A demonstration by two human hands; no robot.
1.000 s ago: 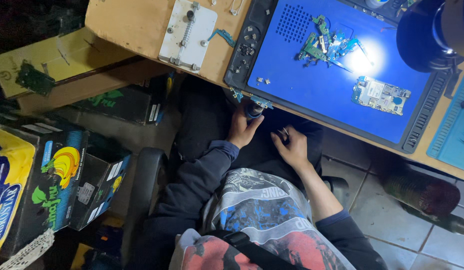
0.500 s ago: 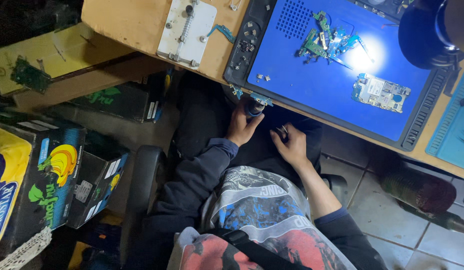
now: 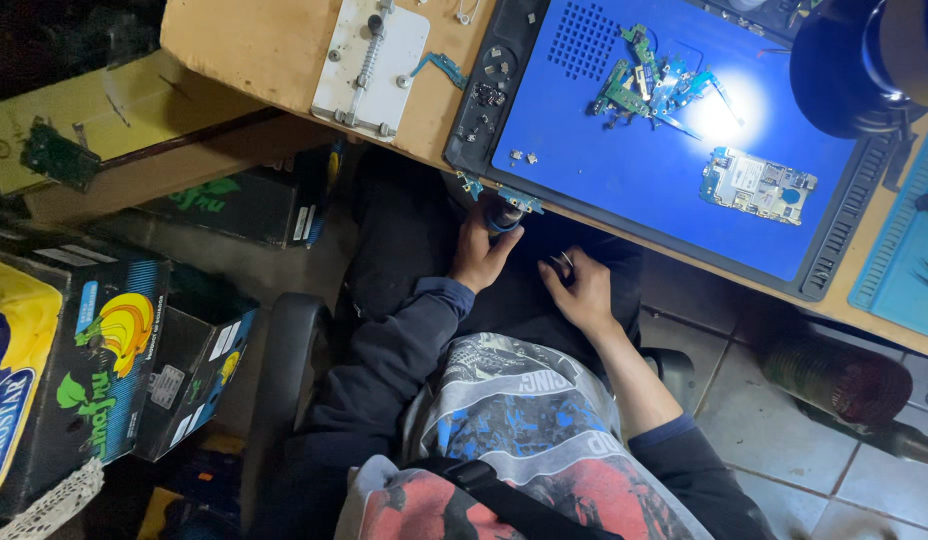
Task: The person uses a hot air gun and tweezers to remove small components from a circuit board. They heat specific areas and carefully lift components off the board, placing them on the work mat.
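My left hand (image 3: pixel 479 252) is under the table's front edge, closed around a small round dark object (image 3: pixel 503 213). Just above it, a small teal circuit piece (image 3: pixel 520 200) lies at the edge of the blue work mat (image 3: pixel 624 180). My right hand (image 3: pixel 582 292) rests on my dark lap, a little to the right, with its fingers curled. Something small and pale shows at its fingertips (image 3: pixel 564 261), but it is too small to identify. Both forearms come up from the bottom of the head view.
On the mat lie a cluster of green and blue circuit parts (image 3: pixel 652 82) and a phone board (image 3: pixel 756 185), lit by a dark lamp head (image 3: pixel 849 65). A white metal fixture plate (image 3: pixel 370 62) sits on the wooden table. Cardboard boxes (image 3: pixel 104 370) stand at left.
The view has shifted slightly. Both hands stay where they were, with the left still on the round object.
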